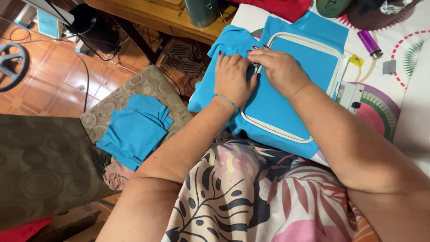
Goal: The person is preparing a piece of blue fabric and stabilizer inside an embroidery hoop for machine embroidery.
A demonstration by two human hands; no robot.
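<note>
Here, both hands press flat on blue fabric (273,105) stretched in a white embroidery hoop (337,71) on the table. The left hand (233,78) lies open beside the frame's corner; the right hand (280,67), fingers curled, pinches that corner. Soft, limp cloth likely slips; the stiff rim looks the better hold.

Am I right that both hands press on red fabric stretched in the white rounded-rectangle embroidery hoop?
Not quite: the head view shows the fabric is blue, not red. Both the left hand and right hand do press on it at the white rounded-rectangle embroidery hoop's edge.
</note>
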